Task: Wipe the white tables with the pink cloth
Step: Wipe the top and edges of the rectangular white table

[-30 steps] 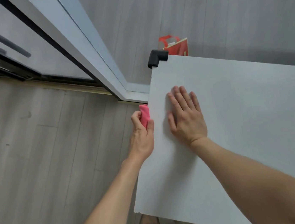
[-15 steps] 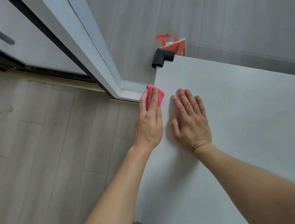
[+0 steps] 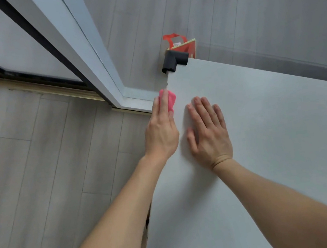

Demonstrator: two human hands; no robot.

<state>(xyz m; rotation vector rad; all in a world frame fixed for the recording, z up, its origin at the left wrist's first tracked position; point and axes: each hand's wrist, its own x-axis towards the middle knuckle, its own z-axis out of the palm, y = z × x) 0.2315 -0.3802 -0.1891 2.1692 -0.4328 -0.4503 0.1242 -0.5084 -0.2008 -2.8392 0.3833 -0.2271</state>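
Observation:
The white table (image 3: 267,135) fills the right half of the head view. The pink cloth (image 3: 171,100) lies folded at the table's left edge, near the far corner. My left hand (image 3: 161,133) lies over it with straight fingers and presses it on the edge; the thumb is hidden. Just to its right, my right hand (image 3: 209,136) rests flat on the tabletop, fingers spread, holding nothing.
A black foam corner guard (image 3: 173,60) caps the table's far left corner. Behind it stands a red bag (image 3: 182,45) against the grey wall. A white door frame (image 3: 87,50) runs close by the table's left edge. Grey wood floor (image 3: 41,180) lies to the left.
My left hand slid the pink cloth along the table's left edge toward the far corner, going from a pinch to flat fingers. My right hand stayed flat in place.

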